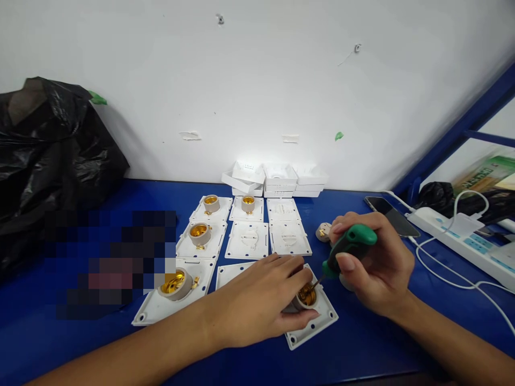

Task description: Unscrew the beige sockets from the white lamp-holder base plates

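My left hand [267,300] lies over a white square plate [322,321], its fingers closed around the lamp socket [306,296] with a brass-coloured inside. A screwdriver [350,246] with a green and black handle is gripped in my right hand [378,262]. Its shaft slants down to the left, and the tip is at the socket's opening; whether it touches a screw cannot be seen. Another loose lamp socket [323,232] is just beyond my right hand. To the left, several plates carry sockets, such as the near one [177,284].
White box covers [279,179] are stacked against the wall. Bare plates [247,241] lie in the middle. On the right are a phone [392,214], a power strip [462,241] and white cables [446,276]. A black plastic bag [52,139] stands left, near a blurred-out area.
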`<state>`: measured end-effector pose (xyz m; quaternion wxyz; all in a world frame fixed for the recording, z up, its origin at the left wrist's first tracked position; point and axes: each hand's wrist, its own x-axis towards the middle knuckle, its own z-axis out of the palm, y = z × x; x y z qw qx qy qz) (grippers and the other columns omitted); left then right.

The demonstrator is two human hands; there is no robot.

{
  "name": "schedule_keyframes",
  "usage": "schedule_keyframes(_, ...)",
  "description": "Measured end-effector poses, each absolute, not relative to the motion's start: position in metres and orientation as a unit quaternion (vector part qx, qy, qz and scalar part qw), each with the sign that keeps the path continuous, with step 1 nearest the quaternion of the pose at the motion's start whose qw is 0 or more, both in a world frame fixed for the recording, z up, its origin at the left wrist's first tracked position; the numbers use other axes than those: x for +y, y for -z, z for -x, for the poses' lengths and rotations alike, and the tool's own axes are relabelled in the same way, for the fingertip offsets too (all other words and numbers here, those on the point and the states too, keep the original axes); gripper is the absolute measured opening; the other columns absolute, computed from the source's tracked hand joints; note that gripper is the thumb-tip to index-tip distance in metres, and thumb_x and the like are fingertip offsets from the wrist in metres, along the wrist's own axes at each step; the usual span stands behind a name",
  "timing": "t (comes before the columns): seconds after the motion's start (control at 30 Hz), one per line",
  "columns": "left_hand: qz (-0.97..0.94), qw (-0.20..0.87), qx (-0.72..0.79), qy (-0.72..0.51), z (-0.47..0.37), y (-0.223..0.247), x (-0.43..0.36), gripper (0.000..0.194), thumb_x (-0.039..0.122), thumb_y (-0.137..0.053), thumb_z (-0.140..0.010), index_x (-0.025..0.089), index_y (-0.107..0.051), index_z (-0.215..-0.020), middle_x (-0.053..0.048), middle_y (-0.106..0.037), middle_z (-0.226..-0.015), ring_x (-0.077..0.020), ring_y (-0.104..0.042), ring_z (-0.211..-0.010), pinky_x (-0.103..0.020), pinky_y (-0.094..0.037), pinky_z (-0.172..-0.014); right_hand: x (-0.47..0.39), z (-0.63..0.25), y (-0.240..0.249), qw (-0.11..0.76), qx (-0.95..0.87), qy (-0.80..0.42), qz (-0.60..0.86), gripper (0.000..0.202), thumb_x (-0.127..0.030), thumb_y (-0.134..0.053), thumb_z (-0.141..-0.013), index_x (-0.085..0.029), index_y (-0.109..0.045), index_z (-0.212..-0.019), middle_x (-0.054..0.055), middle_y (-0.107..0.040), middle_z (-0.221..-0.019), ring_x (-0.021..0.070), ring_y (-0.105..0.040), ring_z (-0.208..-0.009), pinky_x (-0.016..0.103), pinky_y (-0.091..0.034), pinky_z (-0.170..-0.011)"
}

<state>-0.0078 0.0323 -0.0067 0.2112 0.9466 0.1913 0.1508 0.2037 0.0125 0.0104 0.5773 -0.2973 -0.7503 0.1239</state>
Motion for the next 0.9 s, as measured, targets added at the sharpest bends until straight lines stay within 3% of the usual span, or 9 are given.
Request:
schedule_keyframes(0.17,-0.942,0.226,0.200,-0.143,0.008,0.003,0.031,0.023,0.037,-0.067,-0.098,0.021,-0.059,-0.112,-0.007,-0.066,-0.112,-0.0260,-0.065,-0.103,-0.039,-0.053,-0.091,0.010,-0.203,-0.019,0.504,-0.772,-0.231,0.313,0.032,-0.027,-0.062,-0.098,-0.024,-0.060,-0.130,0.003,-0.063,-0.097,0.0169,-0.061,-0.079,0.032,-0.053,-0.069)
schedule_keyframes(0.3,-0.945,0.215,0.206,-0.136,0.007,0.002,0.030,0.023,0.037,-0.067,-0.098,0.020,-0.059,-0.110,-0.007,-0.065,-0.112,-0.0257,-0.065,-0.101,-0.039,-0.053,-0.089,0.012,-0.202,-0.018,0.509,-0.760,-0.260,0.310,0.054,-0.021,-0.056,-0.101,-0.028,-0.040,-0.152,0.002,-0.062,-0.095,0.0176,-0.061,-0.082,0.033,-0.053,-0.071)
schedule_keyframes(0.47,-0.945,0.210,0.204,-0.148,0.008,0.004,0.030,0.026,0.038,-0.069,-0.097,0.019,-0.059,-0.112,-0.008,-0.066,-0.114,-0.0263,-0.065,-0.102,-0.039,-0.054,-0.090,0.015,-0.202,-0.013,0.532,-0.784,-0.158,0.277,0.057,-0.014,-0.078,-0.084,-0.030,-0.057,-0.136,0.003,-0.061,-0.103,0.0202,-0.057,-0.088,0.034,-0.050,-0.070)
schedule_keyframes(0.63,-0.948,0.216,0.190,-0.137,0.008,0.003,0.031,0.023,0.037,-0.067,-0.098,0.019,-0.058,-0.109,-0.008,-0.066,-0.113,-0.0264,-0.066,-0.102,-0.039,-0.052,-0.090,0.007,-0.200,-0.020,0.482,-0.781,-0.281,0.282,0.058,-0.017,-0.058,-0.099,-0.033,-0.042,-0.153,0.006,-0.064,-0.111,0.0201,-0.062,-0.094,0.037,-0.057,-0.079)
schedule_keyframes(0.8,-0.950,0.205,0.189,-0.141,0.008,0.005,0.031,0.029,0.039,-0.067,-0.098,0.019,-0.058,-0.117,-0.009,-0.066,-0.116,-0.0277,-0.066,-0.103,-0.042,-0.052,-0.092,0.009,-0.199,-0.025,0.529,-0.767,-0.244,0.271,0.037,-0.023,-0.072,-0.092,-0.032,-0.065,-0.127,0.003,-0.063,-0.098,0.0194,-0.060,-0.086,0.034,-0.055,-0.071)
schedule_keyframes(0.9,-0.950,0.202,0.189,-0.144,0.008,0.006,0.031,0.027,0.038,-0.068,-0.098,0.018,-0.059,-0.113,-0.009,-0.066,-0.113,-0.0269,-0.066,-0.102,-0.041,-0.053,-0.091,0.010,-0.198,-0.026,0.545,-0.748,-0.248,0.286,0.038,-0.019,-0.068,-0.095,-0.031,-0.064,-0.131,0.005,-0.065,-0.102,0.0194,-0.062,-0.088,0.034,-0.058,-0.071)
